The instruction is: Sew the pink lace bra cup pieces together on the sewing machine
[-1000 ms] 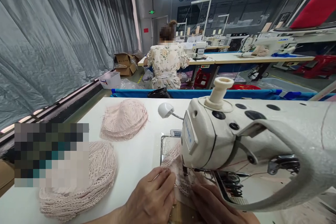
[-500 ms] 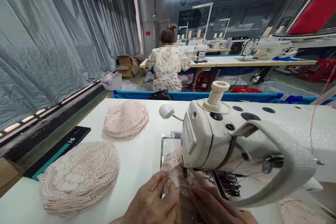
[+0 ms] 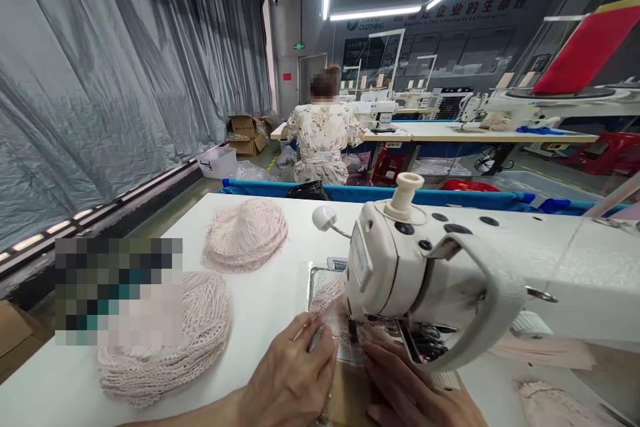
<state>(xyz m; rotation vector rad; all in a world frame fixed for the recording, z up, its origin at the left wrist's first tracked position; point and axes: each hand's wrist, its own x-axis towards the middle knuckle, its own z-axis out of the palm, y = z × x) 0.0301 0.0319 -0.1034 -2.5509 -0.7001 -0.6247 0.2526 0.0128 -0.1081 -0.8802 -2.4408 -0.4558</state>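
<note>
A pale pink lace piece (image 3: 330, 300) lies under the needle area of a white sewing machine (image 3: 383, 267). My left hand (image 3: 295, 370) pinches the lace's near left edge between thumb and fingers, just left of the presser foot. On the other side, my right hand (image 3: 415, 387) has its fingers pressed together on the lace's right edge. The machine head and its guard partly cover those fingertips. Much of the lace is hidden beneath the machine head and my hands.
Left on the white table (image 3: 265, 320) are a large stack of lace pieces (image 3: 200, 327) and a smaller stack of lace cups (image 3: 247, 233). More lace fabric (image 3: 555, 403) lies at the right. A blue cloth trough (image 3: 400, 195) borders the far edge. Another person (image 3: 325, 127) sits beyond it.
The view has tilted slightly upward and shifted. Both hands stay at the lace, and less of it shows between them; its near edge now lies closer to the presser foot.
</note>
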